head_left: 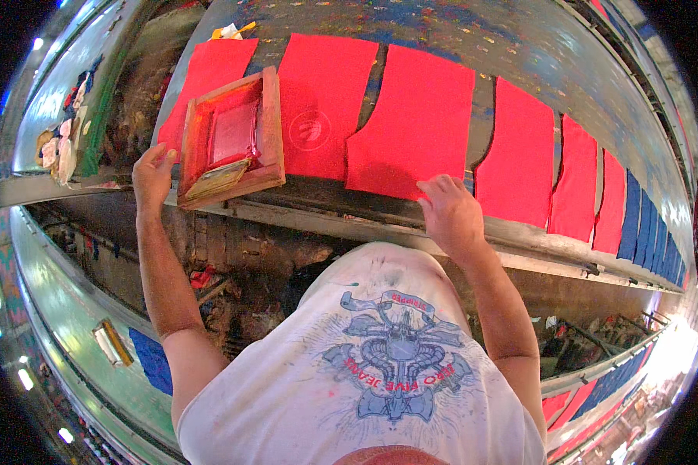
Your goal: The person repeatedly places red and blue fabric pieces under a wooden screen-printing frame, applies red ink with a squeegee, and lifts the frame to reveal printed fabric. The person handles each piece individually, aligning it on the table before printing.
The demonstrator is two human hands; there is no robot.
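A wooden-framed printing screen (273, 116) lies tilted over two red fabric panels, with a squeegee (219, 178) resting inside its near end. My left hand (153, 177) is beside the frame, thumb and fingers closed at the near corner of the leftmost red panel (213, 66). To the right of the screen, a red panel (326, 77) bears a round pale print. Another red panel (415, 108) lies next to it; at its near edge my right hand (451, 215) has its fingers bent together on the cloth. The right fingertips are partly hidden.
More red panels (516, 155) and several blue panels (630, 213) continue along the long table (442, 23) to the right. A yellow-and-white item (233, 31) lies beyond the panels. Cloth scraps (62, 147) sit at far left. Behind me, another table (77, 341) holds a small frame (112, 343).
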